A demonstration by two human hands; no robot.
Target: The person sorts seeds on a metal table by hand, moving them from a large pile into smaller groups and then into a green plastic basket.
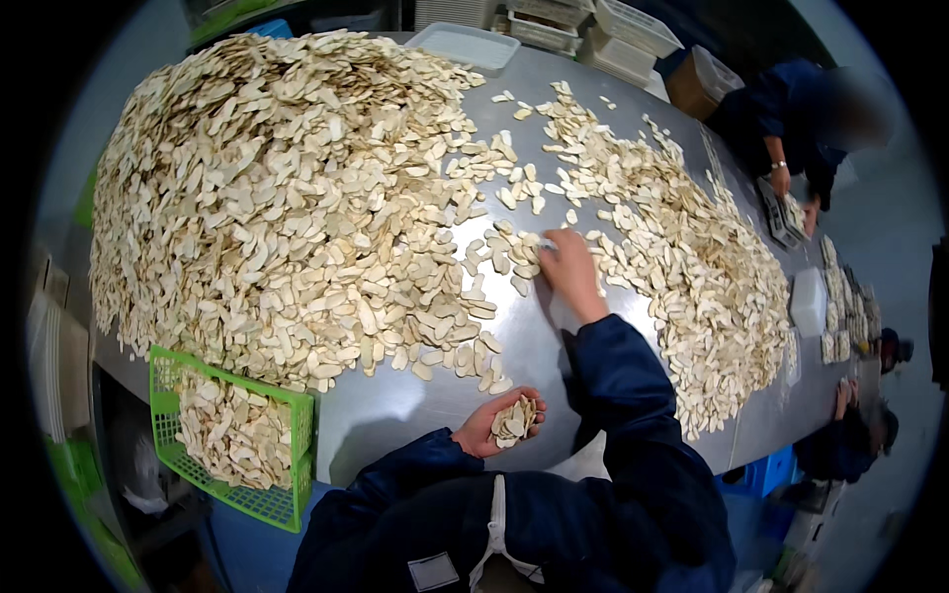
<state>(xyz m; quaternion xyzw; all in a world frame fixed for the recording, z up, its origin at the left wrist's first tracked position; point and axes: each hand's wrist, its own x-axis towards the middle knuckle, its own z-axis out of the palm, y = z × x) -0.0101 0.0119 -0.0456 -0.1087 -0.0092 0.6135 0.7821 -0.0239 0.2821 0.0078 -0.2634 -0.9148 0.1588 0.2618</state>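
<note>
A large heap of pale, oval dried slices (257,198) covers the left of the metal table (366,420). A second, looser pile (712,316) lies to the right, with scattered slices between the two. My left hand (486,427) is cupped around a small bunch of slices (514,420) near the front edge. My right hand (568,272) reaches forward onto the loose slices (512,252) between the piles, fingers bent together; what is in its fingertips is hidden. A green plastic basket (301,450) with slices in it stands at the front left.
A clear tray (460,44), stacked containers (623,44) and a brown box (692,84) line the back. A co-worker (791,114) handles a tray (786,217) at the back right. A white container (808,301) sits right; more people (835,445) work beyond. Stacked trays (59,356) stand left.
</note>
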